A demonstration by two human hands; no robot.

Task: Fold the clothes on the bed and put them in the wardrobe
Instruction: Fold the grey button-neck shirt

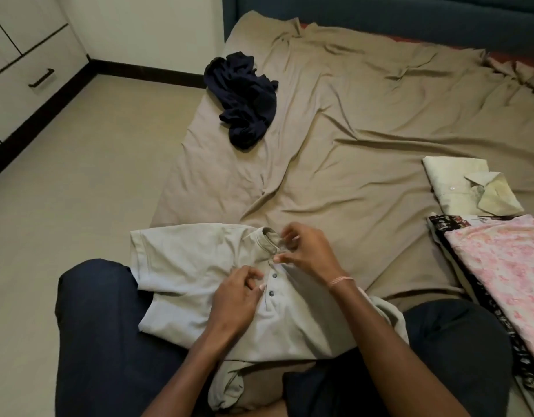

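A light grey polo shirt (187,266) lies across my lap and the near edge of the bed (365,115), front side up, with dark buttons on its placket. My left hand (238,299) pinches the placket beside the buttons. My right hand (304,251) pinches the collar at the neck opening. A crumpled dark navy garment (244,97) lies on the bed's far left. At the right sit a folded cream shirt (467,188) and a pink floral garment (506,266) over a black-and-white patterned one (449,221).
A tan wrinkled sheet covers the bed, with a dark teal headboard (380,13) behind it. The white wardrobe (24,61) with a black drawer handle stands at the far left, beyond beige floor (79,176). My knees in dark trousers (103,326) flank the shirt.
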